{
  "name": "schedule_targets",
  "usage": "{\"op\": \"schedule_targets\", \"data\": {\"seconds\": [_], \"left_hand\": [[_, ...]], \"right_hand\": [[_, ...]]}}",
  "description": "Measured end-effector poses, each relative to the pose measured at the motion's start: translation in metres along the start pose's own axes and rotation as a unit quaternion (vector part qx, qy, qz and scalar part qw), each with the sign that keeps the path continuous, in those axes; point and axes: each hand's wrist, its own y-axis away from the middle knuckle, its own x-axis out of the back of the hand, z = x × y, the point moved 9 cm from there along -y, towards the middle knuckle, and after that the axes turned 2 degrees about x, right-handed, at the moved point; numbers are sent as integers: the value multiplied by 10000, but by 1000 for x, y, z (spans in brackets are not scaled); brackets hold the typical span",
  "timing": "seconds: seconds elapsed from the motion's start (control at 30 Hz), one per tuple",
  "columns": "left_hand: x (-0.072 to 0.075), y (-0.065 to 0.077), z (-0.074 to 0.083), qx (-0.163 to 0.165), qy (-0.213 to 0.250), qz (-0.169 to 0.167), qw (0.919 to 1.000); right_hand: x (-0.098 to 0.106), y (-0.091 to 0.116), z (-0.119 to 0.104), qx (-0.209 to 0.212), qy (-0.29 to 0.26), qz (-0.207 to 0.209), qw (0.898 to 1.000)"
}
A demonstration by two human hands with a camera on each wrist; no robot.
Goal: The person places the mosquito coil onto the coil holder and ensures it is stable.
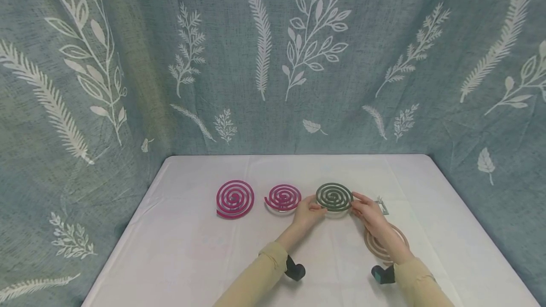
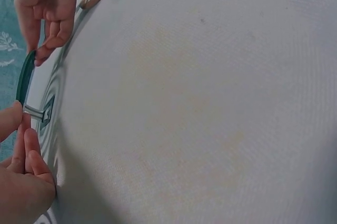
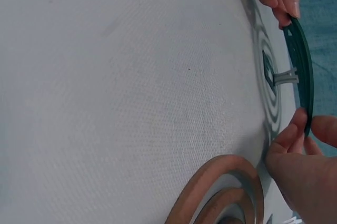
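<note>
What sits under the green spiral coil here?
Under the green spiral coil, both wrist views show a small silvery stand on the white tablecloth. From the head view the coil largely covers it; whether the two touch is unclear.

White table (image 1: 179, 250): two pink coils (image 1: 235, 197) (image 1: 283, 196) leftward, one stand (image 3: 287, 77) mid-table, brown coil (image 3: 226, 165) and another stand (image 1: 385, 206) at the right.

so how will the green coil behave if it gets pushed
Likely fairly stiff: the green coil holds its round shape between the left hand and right hand. Probably fragile too, since it looks thin. It might tip if pushed at one side, as the small stand beneath looks narrow.
</note>
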Motion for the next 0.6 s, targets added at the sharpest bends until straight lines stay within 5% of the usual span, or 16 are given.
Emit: {"op": "schedule_targets", "data": {"seconds": [0.3, 0.6], "left_hand": [[-1, -1, -2, 87, 90, -22, 9999], [1, 1, 0, 1, 79, -15, 10000]], "right_hand": [[-1, 0, -3, 149, -153, -353, 9991], [1, -4, 1, 270, 253, -522, 9979]]}}
